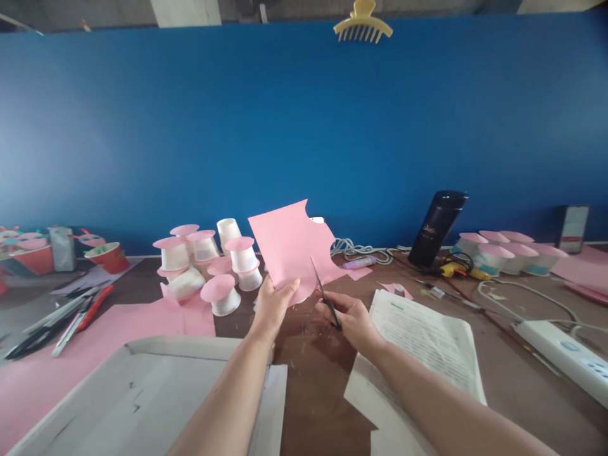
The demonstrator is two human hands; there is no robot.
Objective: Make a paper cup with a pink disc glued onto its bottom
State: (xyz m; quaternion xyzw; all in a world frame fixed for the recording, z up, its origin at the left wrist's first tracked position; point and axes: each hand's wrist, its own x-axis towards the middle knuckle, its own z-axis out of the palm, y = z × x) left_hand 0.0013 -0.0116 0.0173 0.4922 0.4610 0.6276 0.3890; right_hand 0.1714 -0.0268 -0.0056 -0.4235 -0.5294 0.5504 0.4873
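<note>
My left hand (275,301) pinches the lower left edge of a pink sheet of paper (287,244), thumb on the near face. Round bites are cut out of the sheet's right side. In my right hand (349,316) is a pair of dark scissors (327,301), its fingers closed round the handles. The blade points up and left across the lower right part of the sheet. Part of the scissors' handle is hidden by my fingers. Left of the sheet stand several white paper cups (227,303) topped with pink paper discs (217,287).
A black flask (434,228) stands right of centre, near more cups (494,258) with pink tops. A white power strip (565,354) and cables lie at right. Printed pages (427,342) are under my right forearm. A grey-white tray (156,392) and box cutters (80,320) are at left.
</note>
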